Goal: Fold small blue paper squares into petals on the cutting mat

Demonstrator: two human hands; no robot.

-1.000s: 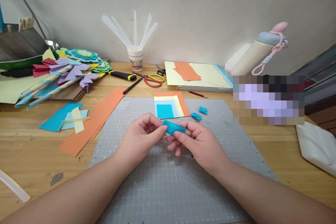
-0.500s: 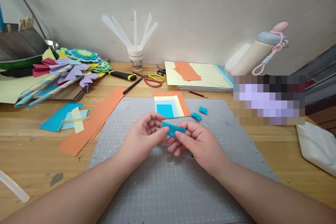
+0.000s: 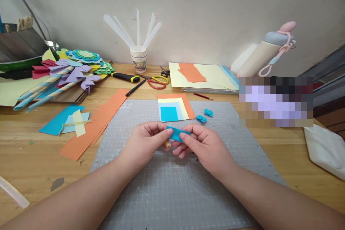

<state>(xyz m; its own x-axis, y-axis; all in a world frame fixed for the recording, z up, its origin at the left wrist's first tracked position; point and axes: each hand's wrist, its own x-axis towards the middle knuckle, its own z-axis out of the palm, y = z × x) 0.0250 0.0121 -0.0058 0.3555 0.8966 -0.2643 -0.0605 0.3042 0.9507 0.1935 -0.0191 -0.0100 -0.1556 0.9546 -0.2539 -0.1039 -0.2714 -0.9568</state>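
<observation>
A narrow blue strip of folded paper [image 3: 176, 134] is pinched between my two hands above the grey cutting mat [image 3: 172, 194]. My left hand [image 3: 149, 140] grips its left end with thumb and fingers. At the right end, my right hand [image 3: 202, 142] presses its thumb on top while the fingers curl underneath. Just beyond my hands lie two small folded blue paper pieces [image 3: 208, 113]. Left of those, a stack of paper squares [image 3: 169, 114] in orange, cream, pale blue and blue rests on the mat.
Orange paper strips [image 3: 97, 124] and blue paper [image 3: 60, 120] lie at left. Behind are scissors [image 3: 157, 81], a box cutter [image 3: 125, 77], a black pen [image 3: 135, 88] and a paper cup [image 3: 139, 61] of white sticks. Paper flowers [image 3: 71, 70] fill the back left; a bottle [image 3: 265, 54] leans at right.
My left fingers have dropped slightly, and the blue paper's upper face has tilted a little. Both hands keep their hold; everything else stays in place.
</observation>
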